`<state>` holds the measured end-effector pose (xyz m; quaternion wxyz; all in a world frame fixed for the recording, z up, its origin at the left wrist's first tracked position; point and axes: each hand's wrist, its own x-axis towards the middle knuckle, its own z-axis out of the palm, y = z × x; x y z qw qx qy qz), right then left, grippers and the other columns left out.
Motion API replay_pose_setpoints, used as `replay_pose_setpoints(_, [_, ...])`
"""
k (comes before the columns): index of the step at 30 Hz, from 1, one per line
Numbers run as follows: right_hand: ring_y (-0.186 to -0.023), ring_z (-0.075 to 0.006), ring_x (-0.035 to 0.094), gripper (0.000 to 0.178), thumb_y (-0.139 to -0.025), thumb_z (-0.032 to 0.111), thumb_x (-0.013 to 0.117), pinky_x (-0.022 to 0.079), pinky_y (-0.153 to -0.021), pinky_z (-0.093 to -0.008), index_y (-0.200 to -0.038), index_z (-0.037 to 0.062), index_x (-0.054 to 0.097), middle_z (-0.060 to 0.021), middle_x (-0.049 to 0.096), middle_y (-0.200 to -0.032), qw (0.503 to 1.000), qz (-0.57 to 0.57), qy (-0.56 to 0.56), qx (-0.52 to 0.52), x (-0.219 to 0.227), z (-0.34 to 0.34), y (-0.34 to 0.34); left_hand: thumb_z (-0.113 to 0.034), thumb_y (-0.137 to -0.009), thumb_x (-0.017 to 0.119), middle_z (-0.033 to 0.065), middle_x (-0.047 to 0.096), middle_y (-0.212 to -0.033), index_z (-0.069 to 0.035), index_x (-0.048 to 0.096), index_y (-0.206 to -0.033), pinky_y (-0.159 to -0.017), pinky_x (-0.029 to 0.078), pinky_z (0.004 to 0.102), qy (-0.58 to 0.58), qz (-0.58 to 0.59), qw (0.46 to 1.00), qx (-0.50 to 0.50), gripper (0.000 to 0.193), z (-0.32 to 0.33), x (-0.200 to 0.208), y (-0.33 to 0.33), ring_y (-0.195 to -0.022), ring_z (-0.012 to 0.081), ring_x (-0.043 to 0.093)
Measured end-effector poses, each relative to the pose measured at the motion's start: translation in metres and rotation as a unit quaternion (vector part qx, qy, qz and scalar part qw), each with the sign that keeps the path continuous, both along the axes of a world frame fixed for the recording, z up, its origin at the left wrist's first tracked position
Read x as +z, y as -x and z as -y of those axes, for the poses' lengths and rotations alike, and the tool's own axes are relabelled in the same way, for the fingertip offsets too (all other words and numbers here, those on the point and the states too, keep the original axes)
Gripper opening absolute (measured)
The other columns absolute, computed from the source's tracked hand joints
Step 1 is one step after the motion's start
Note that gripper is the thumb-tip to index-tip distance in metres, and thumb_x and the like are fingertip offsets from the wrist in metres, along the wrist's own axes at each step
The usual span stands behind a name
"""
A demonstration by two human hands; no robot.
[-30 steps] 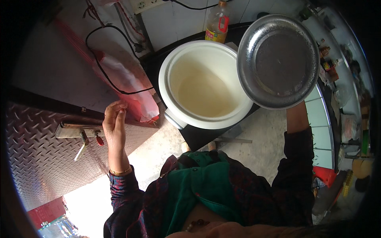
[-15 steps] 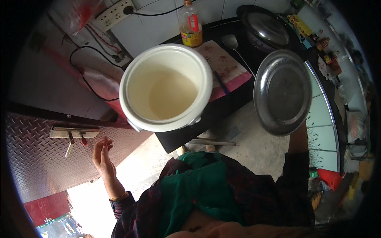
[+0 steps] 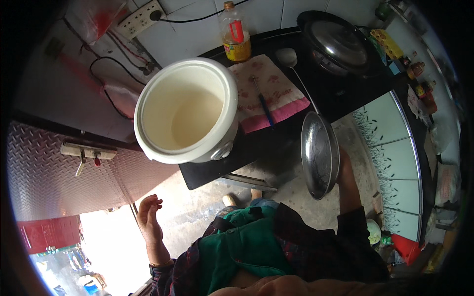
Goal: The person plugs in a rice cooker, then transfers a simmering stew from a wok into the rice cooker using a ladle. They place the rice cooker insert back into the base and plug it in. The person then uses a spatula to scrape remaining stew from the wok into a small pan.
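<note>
My right hand (image 3: 346, 170) grips a round, shallow stainless steel plate (image 3: 318, 157), tilted nearly on edge to the right of the counter. Most of its fingers are hidden behind the metal. My left hand (image 3: 149, 217) is in the air at the lower left, empty, its fingers loosely bent and apart. Beyond it, a white electric cooker pot (image 3: 231, 118) stands uncovered at the counter's left end, a knob on its side. Its inside is pale cream; I cannot tell what, if anything, lies at the bottom.
On the black counter (image 3: 207, 175) are a patterned cloth (image 3: 266, 74), a blue-handled tool (image 3: 265, 109), a spatula (image 3: 287, 58), an oil bottle (image 3: 236, 37) and a lidded wok (image 3: 335, 42). A metal door (image 3: 44, 172) stands left; green cabinet fronts (image 3: 395, 163) line the right.
The plate has come down and leftward in my right hand and turned more edge-on. My left hand has moved down and slightly right, and my view has shifted.
</note>
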<state>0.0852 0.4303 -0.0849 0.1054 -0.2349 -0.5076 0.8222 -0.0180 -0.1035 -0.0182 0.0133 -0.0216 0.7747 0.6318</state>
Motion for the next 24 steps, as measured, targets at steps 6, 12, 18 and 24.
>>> replay_pose_setpoints(6, [-0.083,-0.0168,0.063,0.036,-0.094,0.028,0.050,0.052,-0.071,-0.0307,-0.112,-0.0017,0.057,-0.0098,0.064,-0.100,0.981,-0.015,-0.194,-0.008,-0.019,0.002,-0.045,-0.006,-0.089,0.053,0.0093,0.063,-0.103,0.000,0.061,-0.107,-0.081,0.048,0.0306,0.010,0.016,1.000,-0.023,0.020,-0.002,0.001,-0.048,-0.092,0.0193,0.062])
replay_pose_setpoints(12, [-0.087,-0.0178,0.063,0.035,-0.094,0.027,0.048,0.053,-0.072,-0.0310,-0.114,0.0002,0.057,-0.0104,0.063,-0.102,0.989,0.020,-0.126,-0.072,-0.001,0.015,-0.096,-0.002,-0.088,0.052,0.0086,0.063,-0.105,0.001,0.057,-0.112,-0.074,0.048,0.0268,0.038,0.096,0.984,-0.148,0.025,-0.026,-0.020,-0.081,-0.084,0.0149,0.062])
replay_pose_setpoints(18, [-0.087,-0.0184,0.063,0.033,-0.094,0.027,0.047,0.052,-0.073,-0.0315,-0.111,0.0014,0.058,-0.0099,0.062,-0.103,0.982,0.037,-0.129,-0.135,0.006,-0.007,-0.137,-0.004,-0.082,0.061,0.0148,0.060,-0.104,-0.001,0.056,-0.111,-0.077,0.049,0.0321,0.134,-0.026,0.942,-0.305,0.030,-0.138,-0.045,-0.058,-0.087,0.0257,0.061])
replay_pose_setpoints(24, [-0.060,-0.0100,0.050,0.025,-0.092,0.025,0.050,0.039,-0.049,-0.0252,-0.102,0.0039,0.059,-0.0024,0.055,-0.079,0.910,0.106,-0.392,-0.085,-0.009,-0.068,-0.155,-0.004,-0.073,0.058,0.0249,0.054,-0.106,0.005,0.051,-0.115,-0.090,0.046,0.0442,0.279,-0.221,0.894,-0.271,0.043,-0.299,-0.087,0.014,-0.100,0.0407,0.054])
